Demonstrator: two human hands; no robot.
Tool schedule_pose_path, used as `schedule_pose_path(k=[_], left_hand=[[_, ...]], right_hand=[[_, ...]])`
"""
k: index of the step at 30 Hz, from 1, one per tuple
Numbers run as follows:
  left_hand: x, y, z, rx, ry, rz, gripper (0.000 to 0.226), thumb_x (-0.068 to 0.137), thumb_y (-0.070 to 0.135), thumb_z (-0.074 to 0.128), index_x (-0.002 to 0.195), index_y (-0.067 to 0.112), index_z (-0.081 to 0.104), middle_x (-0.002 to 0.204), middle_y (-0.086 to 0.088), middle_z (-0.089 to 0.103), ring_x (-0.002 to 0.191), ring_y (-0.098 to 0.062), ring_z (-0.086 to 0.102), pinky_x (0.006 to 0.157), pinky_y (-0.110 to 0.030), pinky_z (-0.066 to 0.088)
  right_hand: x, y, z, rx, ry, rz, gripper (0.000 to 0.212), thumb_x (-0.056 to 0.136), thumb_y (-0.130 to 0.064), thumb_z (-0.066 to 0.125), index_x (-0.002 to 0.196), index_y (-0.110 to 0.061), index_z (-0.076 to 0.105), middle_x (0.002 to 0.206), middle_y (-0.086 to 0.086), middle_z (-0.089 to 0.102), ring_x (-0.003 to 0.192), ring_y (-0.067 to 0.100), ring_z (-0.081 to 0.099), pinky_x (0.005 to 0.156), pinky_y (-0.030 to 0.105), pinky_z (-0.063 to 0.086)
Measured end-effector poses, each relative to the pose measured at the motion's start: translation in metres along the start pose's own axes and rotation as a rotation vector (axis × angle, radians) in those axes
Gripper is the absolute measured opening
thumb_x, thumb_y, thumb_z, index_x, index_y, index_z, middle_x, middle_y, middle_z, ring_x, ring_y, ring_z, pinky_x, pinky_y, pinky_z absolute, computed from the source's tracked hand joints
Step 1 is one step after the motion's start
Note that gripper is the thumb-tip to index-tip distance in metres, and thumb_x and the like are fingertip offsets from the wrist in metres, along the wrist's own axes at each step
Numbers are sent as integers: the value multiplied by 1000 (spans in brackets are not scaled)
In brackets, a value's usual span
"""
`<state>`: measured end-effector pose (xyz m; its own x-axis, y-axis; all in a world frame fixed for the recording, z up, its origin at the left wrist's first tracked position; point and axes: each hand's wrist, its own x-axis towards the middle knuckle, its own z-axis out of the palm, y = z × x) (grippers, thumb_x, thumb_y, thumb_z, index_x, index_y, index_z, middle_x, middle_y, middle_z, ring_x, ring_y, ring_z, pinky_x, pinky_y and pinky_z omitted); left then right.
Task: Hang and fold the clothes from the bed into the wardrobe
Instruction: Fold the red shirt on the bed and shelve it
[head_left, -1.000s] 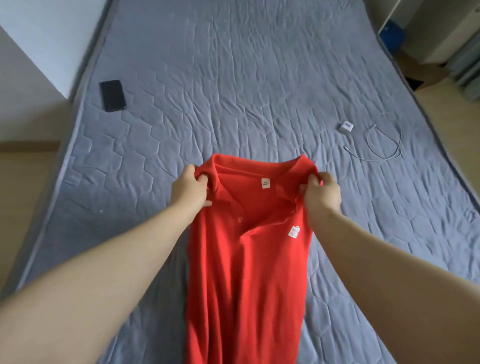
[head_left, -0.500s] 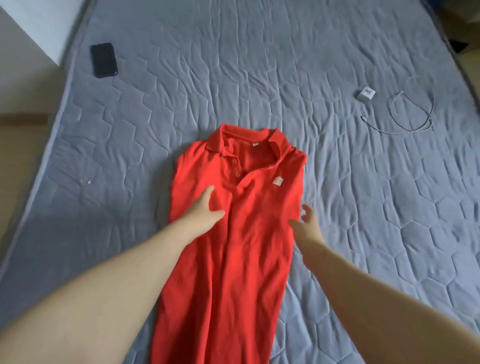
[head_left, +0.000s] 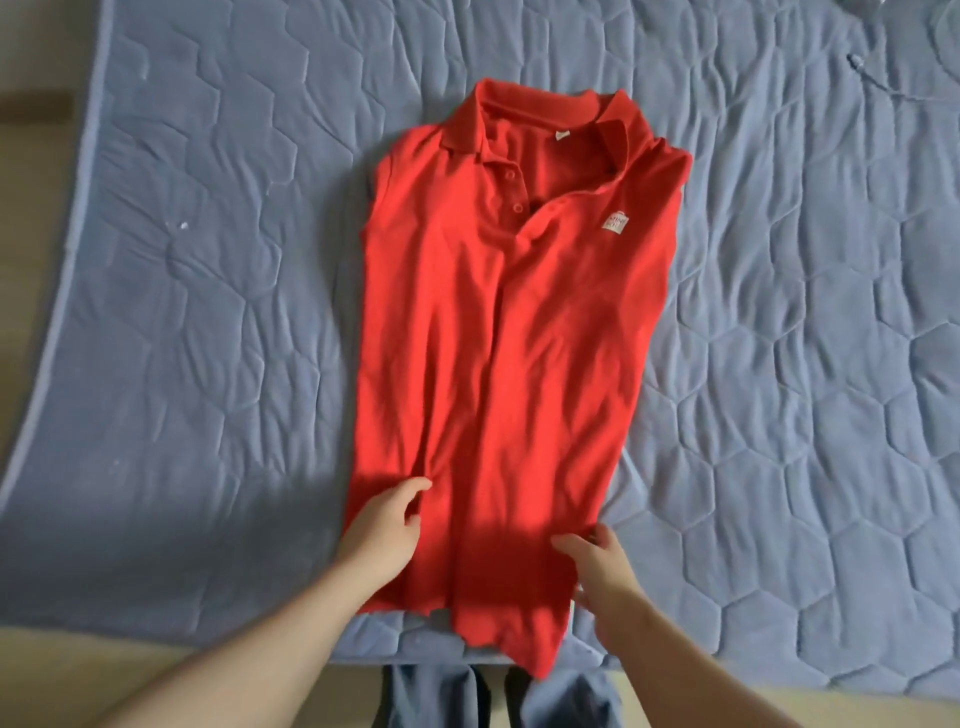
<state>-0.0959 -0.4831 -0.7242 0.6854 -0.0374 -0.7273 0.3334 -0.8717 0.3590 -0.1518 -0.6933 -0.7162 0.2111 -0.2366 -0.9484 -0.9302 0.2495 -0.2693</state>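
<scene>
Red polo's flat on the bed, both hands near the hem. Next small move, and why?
Probably grip the hem and fold the lower half up toward the collar. The red polo shirt lies flat and narrow, sleeves out of sight; the left hand and right hand rest on its lower sides, and the hem overhangs the bed edge.

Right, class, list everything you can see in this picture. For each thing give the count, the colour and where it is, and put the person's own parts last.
polo shirt: one, red, lying face up mid-bed, collar at the far end
logo patch: one, white, on the shirt's chest
bed cover: one, blue-grey, quilted, under the shirt
cable: one, pale, top right on the cover, partly cut off
floor: beige, left of the bed
legs: two, in blue trousers, bottom edge
left hand: one, resting on the shirt's lower left
right hand: one, touching the shirt's lower right edge
</scene>
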Motion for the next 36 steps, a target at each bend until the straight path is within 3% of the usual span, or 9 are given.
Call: schedule_pose_path(k=[4, 9, 14, 18, 22, 27, 30, 33, 36], left_hand=[[-7, -19, 4, 71, 106, -36, 45, 84, -5, 49, 123, 14, 60, 128, -6, 58, 118, -22, 52, 97, -21, 31], [-24, -37, 12, 237, 199, -174, 62, 78, 17, 64, 132, 37, 42, 149, 4, 20, 130, -26, 31, 100, -37, 36], [-29, -44, 17, -244, 357, -394, 65, 79, -1, 62, 136, 20, 39, 120, -21, 55, 108, -37, 53, 89, -39, 41], [-34, -51, 13, -201, 265, -450, 58, 82, 5, 62, 135, 13, 41, 118, -21, 61, 106, -39, 57, 85, -38, 42], [-41, -61, 5, -130, 124, -469, 27, 83, 15, 64, 107, 3, 61, 110, -21, 64, 102, -34, 60, 81, -35, 44], [-43, -55, 5, -120, 58, -529, 29, 84, 10, 60, 111, 1, 61, 112, -23, 63, 103, -35, 60, 80, -34, 44], [-45, -53, 9, -191, 56, -521, 27, 83, 7, 60, 110, 0, 60, 109, -24, 63, 100, -35, 60, 82, -36, 45], [-51, -52, 12, -169, 44, -500, 24, 85, 10, 61, 107, 0, 60, 110, -23, 63, 101, -34, 60, 82, -36, 45], [-57, -49, 8, -125, 22, -498, 23, 85, 12, 61, 106, 2, 62, 109, -21, 65, 101, -33, 60, 79, -33, 44]], right_hand=[[6, 14, 8, 42, 50, -21, 16, 82, 4, 62, 83, -10, 55, 74, 6, 61, 64, 20, 58, 58, 29, 49], [4, 32, 8, 10, 142, -34, 8, 88, -9, 60, 97, -8, 60, 84, 10, 63, 71, 21, 58, 67, 32, 49], [-2, 40, -29, -238, 473, -164, 22, 91, -17, 55, 105, -1, 59, 97, 23, 63, 89, 34, 59, 76, 37, 41], [-3, 30, -68, -407, 662, -170, 26, 94, -22, 49, 98, 3, 56, 99, 32, 61, 98, 46, 56, 78, 41, 38], [-5, 20, -90, -470, 742, -114, 27, 94, -24, 44, 102, 0, 54, 102, 31, 59, 98, 47, 55, 80, 43, 39], [-9, 22, -88, -477, 641, -5, 27, 89, -10, 44, 113, -1, 53, 105, 29, 60, 101, 45, 56, 91, 48, 44], [-14, 26, -81, -425, 667, 40, 49, 81, -7, 50, 130, -9, 45, 127, 24, 51, 118, 41, 48, 102, 49, 36], [-28, 20, -69, -473, 776, -21, 64, 81, -10, 55, 140, -17, 32, 147, 14, 30, 132, 35, 31, 108, 45, 21], [-36, 16, -47, -681, 672, -217, 53, 79, -14, 59, 129, -13, 44, 135, 18, 41, 123, 37, 38, 100, 44, 28]])
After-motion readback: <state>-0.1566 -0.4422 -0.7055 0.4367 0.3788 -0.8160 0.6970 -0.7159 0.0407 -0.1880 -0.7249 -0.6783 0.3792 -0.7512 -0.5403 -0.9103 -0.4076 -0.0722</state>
